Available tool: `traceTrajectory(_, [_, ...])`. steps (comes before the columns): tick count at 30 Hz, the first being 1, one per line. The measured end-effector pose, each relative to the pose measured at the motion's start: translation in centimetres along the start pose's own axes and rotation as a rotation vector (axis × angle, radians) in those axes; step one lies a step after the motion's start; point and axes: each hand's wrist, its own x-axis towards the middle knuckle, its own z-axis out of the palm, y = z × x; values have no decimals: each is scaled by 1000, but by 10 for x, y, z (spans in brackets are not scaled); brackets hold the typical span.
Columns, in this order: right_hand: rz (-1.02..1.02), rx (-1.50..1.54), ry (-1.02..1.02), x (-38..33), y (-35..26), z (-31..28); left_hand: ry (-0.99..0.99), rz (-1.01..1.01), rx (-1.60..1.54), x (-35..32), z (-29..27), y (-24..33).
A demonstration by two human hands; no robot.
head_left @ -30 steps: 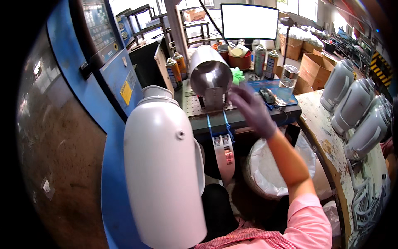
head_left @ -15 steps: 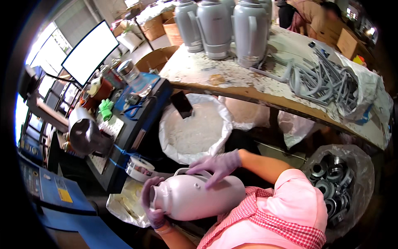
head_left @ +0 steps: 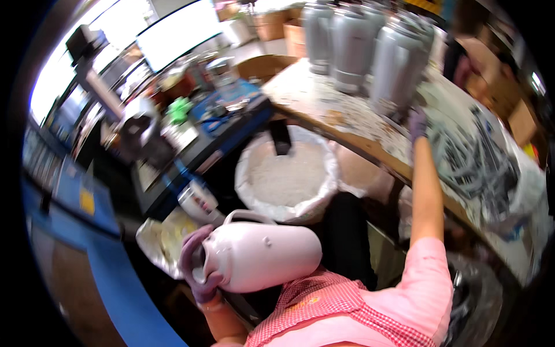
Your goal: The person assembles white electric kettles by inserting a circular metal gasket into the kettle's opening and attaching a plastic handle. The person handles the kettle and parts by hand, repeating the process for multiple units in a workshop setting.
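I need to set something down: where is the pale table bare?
The table's worn left end looks free, between its near edge and the standing grey flasks. Farther right it is crowded: the right hand is there, between the flasks and a heap of grey strips.

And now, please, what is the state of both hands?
Left hand: holding the pale jug at its mouth end.
Right hand: by the gray parts; blurred, grip cannot be told.
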Motion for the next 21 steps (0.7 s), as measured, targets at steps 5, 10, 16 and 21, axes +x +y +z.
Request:
traceTrajectory(5, [994, 968, -296, -31, -9, 93, -36, 72, 200, 0, -15, 40])
traceTrajectory(10, [750, 303, -167, 18, 46, 90, -23, 75, 233, -15, -18, 47])
traceTrajectory(16, [-284, 193, 45, -33, -77, 52, -121, 124, 329, -7, 12, 31])
traceTrajectory(21, [-803, 189, -722, -190, -403, -16, -279, 233, 556, 10, 77, 19])
